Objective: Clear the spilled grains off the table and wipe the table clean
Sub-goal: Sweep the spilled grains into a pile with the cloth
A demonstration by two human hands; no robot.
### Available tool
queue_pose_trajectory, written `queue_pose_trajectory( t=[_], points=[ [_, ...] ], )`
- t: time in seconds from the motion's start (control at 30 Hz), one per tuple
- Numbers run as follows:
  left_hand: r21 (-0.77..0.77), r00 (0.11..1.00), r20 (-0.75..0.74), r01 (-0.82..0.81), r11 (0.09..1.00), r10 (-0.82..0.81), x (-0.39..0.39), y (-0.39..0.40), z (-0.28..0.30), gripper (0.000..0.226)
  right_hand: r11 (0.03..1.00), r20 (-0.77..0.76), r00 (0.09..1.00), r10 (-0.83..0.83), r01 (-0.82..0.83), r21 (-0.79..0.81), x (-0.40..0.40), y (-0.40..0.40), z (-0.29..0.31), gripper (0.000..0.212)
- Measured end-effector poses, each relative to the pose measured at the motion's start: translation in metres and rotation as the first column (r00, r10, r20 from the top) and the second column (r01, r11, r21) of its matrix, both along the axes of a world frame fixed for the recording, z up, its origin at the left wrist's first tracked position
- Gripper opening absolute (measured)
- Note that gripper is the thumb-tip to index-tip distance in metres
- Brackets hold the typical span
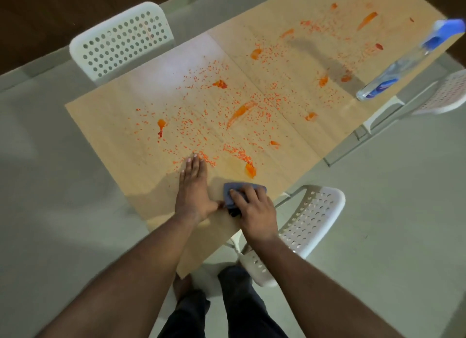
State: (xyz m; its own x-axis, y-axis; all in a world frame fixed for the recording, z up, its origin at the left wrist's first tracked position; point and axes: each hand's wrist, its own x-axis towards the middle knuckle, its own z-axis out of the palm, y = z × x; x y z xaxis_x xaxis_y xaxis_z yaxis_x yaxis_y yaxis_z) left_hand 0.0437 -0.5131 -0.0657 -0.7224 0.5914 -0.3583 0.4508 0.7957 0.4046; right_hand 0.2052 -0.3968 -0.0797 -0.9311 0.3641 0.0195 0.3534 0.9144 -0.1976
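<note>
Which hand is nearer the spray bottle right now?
Right. The right hand grips the blue cloth at the near table edge; the left hand lies flat just beyond it. The spray bottle stands far off.

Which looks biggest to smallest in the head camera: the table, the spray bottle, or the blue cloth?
1. Table, by far the biggest.
2. Spray bottle.
3. Blue cloth, though the right hand covers part of it and it lies nearer the camera, so its true size is unsure.

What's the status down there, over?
Left hand flat on wooden table, edging orange grains. Right hand on folded blue cloth. Red smears unwiped. Nothing blocking.
</note>
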Motion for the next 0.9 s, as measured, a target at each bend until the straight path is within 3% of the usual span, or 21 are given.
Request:
queue_pose_trajectory(
  t=[0.13,0.33,0.47,0.6,0.8,0.9],
  points=[
    [-0.027,0.998,0.011,-0.061,0.998,0.061,0.004,0.005,0.0,0.156,1.0,-0.019,1.0,-0.005,0.005,-0.02,-0.034,0.043,-0.002,0.045],
    [-0.123,0.993,0.036,-0.111,0.986,0.117,0.014,0.019,0.008,0.157,0.997,0.038,0.998,-0.057,0.059,-0.049,-0.095,0.1,0.021,0.037],
    [-0.114,0.994,0.019,-0.101,0.988,0.104,0.025,0.032,0.02,0.139,0.999,-0.07,0.997,0.019,-0.021,-0.027,-0.066,0.095,0.036,0.041],
    [-0.103,0.997,0.011,-0.076,0.992,0.078,0.024,0.054,0.024,0.133,0.994,-0.041,0.993,0.109,-0.11,-0.023,0.0,0.073,0.023,0.047],
    [-0.084,1.0,-0.017,-0.017,0.996,0.016,0.015,0.079,0.02,0.123,0.999,0.001,0.999,0.034,-0.034,-0.041,0.016,0.076,0.008,0.052],
    [-0.088,0.999,-0.023,-0.026,0.996,0.024,0.012,0.08,0.015,0.131,0.998,0.013,1.0,0.011,-0.01,-0.056,-0.003,0.09,0.006,0.046]
  ],
)
